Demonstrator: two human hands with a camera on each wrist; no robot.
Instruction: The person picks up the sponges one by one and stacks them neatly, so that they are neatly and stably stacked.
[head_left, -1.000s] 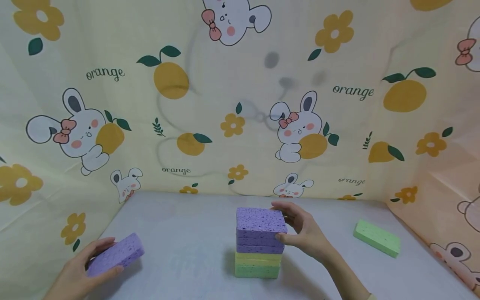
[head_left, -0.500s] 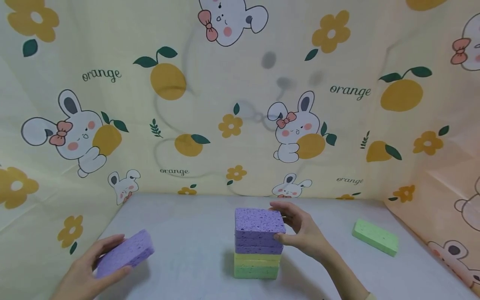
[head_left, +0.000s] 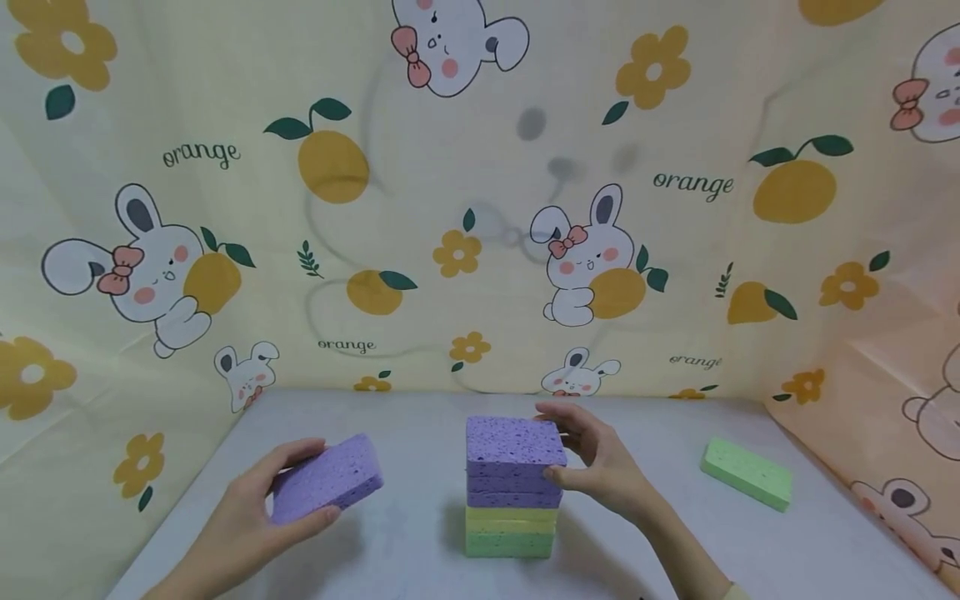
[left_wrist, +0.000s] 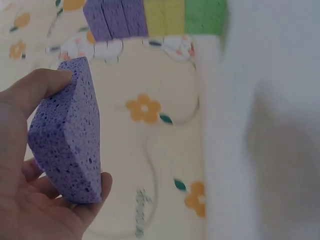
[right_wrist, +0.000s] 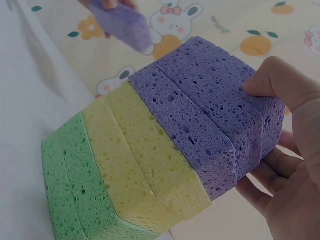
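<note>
My left hand (head_left: pixel 243 510) grips a purple sponge (head_left: pixel 330 479) by its edges, thumb on one side and fingers on the other, raised over the table left of a stack. That stack has green sponges (head_left: pixel 508 546) at the bottom, yellow sponges (head_left: pixel 510 520) above them and purple sponges (head_left: pixel 513 442) on top. At its right side my right hand (head_left: pixel 603 475) pinches the upper purple sponges, thumb on the near face and fingers behind. In the right wrist view, the thumb presses on the purple layer (right_wrist: pixel 200 85), while the held sponge (right_wrist: pixel 122 24) shows beyond the stack.
A loose green sponge (head_left: pixel 746 473) lies flat on the white table (head_left: pixel 375 412) at the right. Behind the table and along its sides hangs a cream cloth (head_left: pixel 420 133) printed with rabbits, oranges and flowers.
My left hand has carried its purple sponge to the right and slightly up, closer to the stack. The right hand keeps its hold on the stack's upper purple sponges.
</note>
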